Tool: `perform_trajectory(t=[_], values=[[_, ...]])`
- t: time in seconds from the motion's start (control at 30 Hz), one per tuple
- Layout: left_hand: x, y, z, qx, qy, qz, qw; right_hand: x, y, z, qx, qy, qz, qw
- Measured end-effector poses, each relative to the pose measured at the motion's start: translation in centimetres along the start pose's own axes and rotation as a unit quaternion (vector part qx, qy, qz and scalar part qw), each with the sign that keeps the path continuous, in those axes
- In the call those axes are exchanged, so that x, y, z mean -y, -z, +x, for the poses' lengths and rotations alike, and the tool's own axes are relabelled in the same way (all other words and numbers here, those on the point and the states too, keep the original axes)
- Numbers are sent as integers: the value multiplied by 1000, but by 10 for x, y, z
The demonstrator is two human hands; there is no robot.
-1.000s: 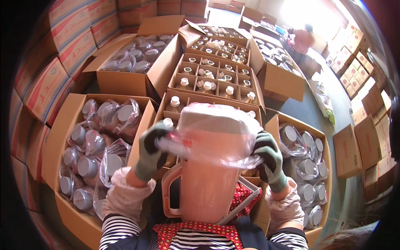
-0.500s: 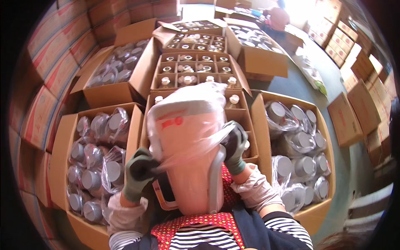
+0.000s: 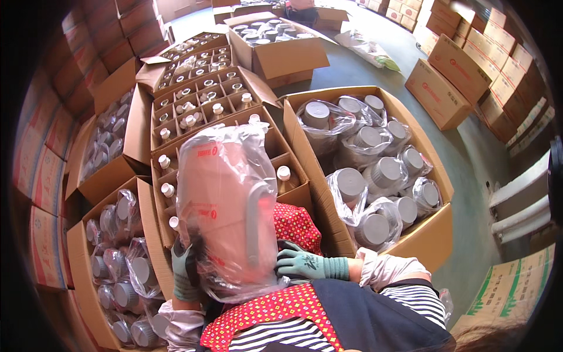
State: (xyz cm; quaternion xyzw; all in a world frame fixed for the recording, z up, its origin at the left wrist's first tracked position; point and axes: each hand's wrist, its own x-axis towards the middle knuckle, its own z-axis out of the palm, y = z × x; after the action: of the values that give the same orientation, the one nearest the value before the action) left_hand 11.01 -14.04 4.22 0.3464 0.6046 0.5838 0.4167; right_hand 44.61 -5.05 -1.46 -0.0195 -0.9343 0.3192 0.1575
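A large pinkish plastic jug [image 3: 226, 193] with a grey handle lies in front of me inside a clear plastic bag [image 3: 190, 176]. Gloved in grey-green with dark finger parts, my left hand [image 3: 186, 267] closes around the jug's lower left side through the film; some of its fingers are hidden. My right hand [image 3: 299, 262], in a matching glove, grips at the lower right side with fingers bent against the bag. Loose film bunches near my apron [image 3: 270, 311]. Beneath and beyond the jug stands a divided carton [image 3: 293, 202] holding white-capped bottles [image 3: 284, 175].
Open cartons of bagged, grey-lidded containers flank me at right [image 3: 437, 234] and left [image 3: 146, 205]. More divided cartons [image 3: 199, 82] run away ahead. Stacked closed boxes [image 3: 44, 158] wall the left; others [image 3: 446, 88] stand at right. A white sack [image 3: 366, 50] lies on the floor.
My view has turned right. The bag now covers the jug almost fully, where its film was stretched across the middle. My right hand has moved down from the film to the jug's lower side.
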Motion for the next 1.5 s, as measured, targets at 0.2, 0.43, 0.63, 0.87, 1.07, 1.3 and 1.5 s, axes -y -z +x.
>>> perform_trajectory(t=[0.2, 0.43, 0.63, 0.87, 1.07, 1.3, 1.5], values=[[2, -27, 50, 26, -330, 337, 881, -16, -15, -37, -196, -103, 150, 963], [-20, -217, 106, 129, 62, -274, 951, 53, 92, -64, -505, -187, -74, 840], [39, -361, 122, 415, 186, -371, 810, 68, 255, -77, -462, -240, -314, 794], [77, -391, 139, 426, -23, -159, 891, -66, 349, -44, -285, -420, -188, 841], [150, -396, 166, 408, -74, -93, 905, -236, 299, -33, -118, -475, -223, 843], [17, -345, 133, 421, 389, -239, 784, -311, 203, -46, -75, -478, -236, 843], [5, -262, 158, 371, 284, -161, 869, -402, 264, -67, -218, -552, -97, 799]])
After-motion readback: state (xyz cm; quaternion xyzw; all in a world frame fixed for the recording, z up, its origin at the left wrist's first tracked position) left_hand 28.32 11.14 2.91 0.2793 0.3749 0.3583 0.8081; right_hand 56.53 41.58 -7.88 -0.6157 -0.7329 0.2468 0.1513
